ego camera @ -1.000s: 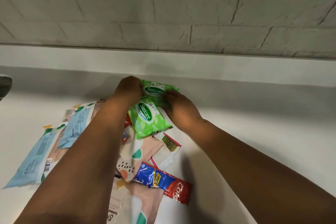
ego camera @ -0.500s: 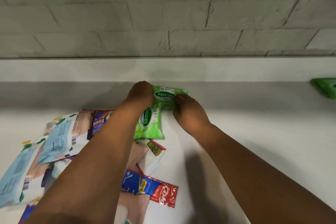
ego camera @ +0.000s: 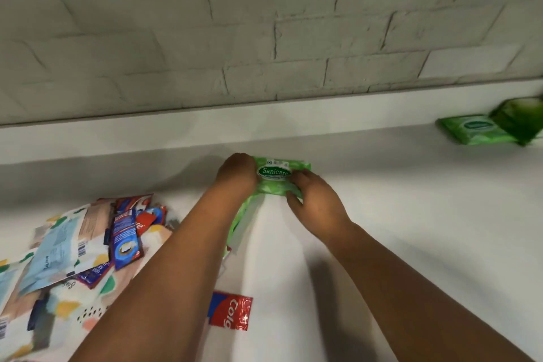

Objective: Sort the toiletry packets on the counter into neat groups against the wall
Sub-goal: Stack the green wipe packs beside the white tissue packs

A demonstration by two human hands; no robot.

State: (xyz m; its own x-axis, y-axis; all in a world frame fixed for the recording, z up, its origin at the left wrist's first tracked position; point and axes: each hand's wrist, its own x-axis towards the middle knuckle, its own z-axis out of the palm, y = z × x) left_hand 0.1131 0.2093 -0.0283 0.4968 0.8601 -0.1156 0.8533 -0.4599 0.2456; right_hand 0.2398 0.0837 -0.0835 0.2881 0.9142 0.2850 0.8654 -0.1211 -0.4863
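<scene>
A green Sanicare wipes packet (ego camera: 279,169) is gripped from both sides, my left hand (ego camera: 238,176) on its left end and my right hand (ego camera: 311,197) on its right end. It sits near the back of the white counter (ego camera: 411,214), a short way from the wall. A second green Sanicare packet (ego camera: 245,220) hangs or lies just below it, mostly hidden by my left forearm. A loose pile of packets (ego camera: 73,250) lies at the left: pale blue ones, patterned ones and blue-red toothpaste sachets. One red toothpaste sachet (ego camera: 232,313) lies between my forearms.
Against the backsplash at the far right lie a flat green wipes pack (ego camera: 476,129) and a darker green packet (ego camera: 520,119) leaning on it. A grey brick wall (ego camera: 264,38) rises behind the low white backsplash ledge (ego camera: 176,129).
The view has swung right, so the pile has slid left and the green packs at the far right have come into view. Both hands carried the Sanicare packets rightward, away from the pile.
</scene>
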